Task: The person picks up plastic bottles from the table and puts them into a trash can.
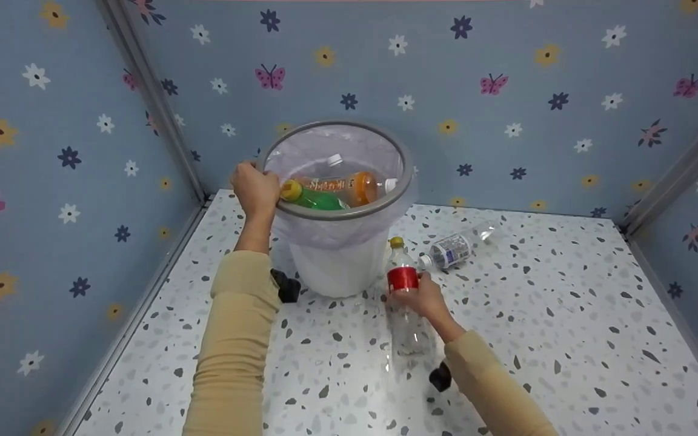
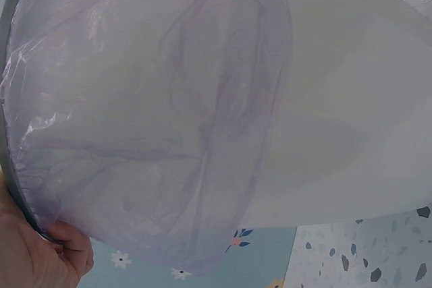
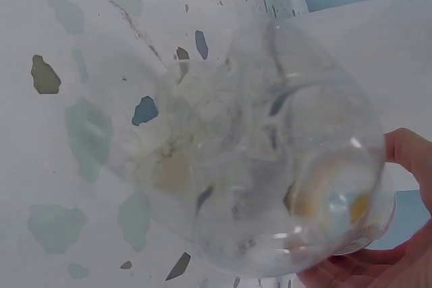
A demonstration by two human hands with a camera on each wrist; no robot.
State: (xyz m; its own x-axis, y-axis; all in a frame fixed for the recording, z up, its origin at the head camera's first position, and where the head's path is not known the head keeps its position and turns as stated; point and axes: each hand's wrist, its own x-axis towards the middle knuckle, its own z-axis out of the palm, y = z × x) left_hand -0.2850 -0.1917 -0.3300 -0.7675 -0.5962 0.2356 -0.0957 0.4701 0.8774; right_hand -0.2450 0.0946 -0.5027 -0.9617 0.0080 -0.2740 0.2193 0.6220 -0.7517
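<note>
A white bin (image 1: 340, 266) with a purple liner bag (image 2: 135, 99) stands at the middle back of the speckled surface. My left hand (image 1: 256, 186) grips its grey rim (image 1: 349, 213) at the left side; the wrist view shows fingers curled over the edge. Inside the bin lie a green bottle (image 1: 322, 200) with a yellow cap and an orange-labelled bottle (image 1: 331, 183). Right of the bin, my right hand (image 1: 423, 298) holds a clear plastic bottle (image 1: 411, 333) with a red label and yellow cap. Its base (image 3: 283, 160) faces the right wrist camera.
Behind the right hand a clear bottle (image 1: 452, 249) with a blue-and-white label lies on its side on the speckled white tabletop (image 1: 555, 339). Blue flowered panels (image 1: 373, 66) enclose the back and both sides, with grey metal strips (image 1: 155, 103) at the corners.
</note>
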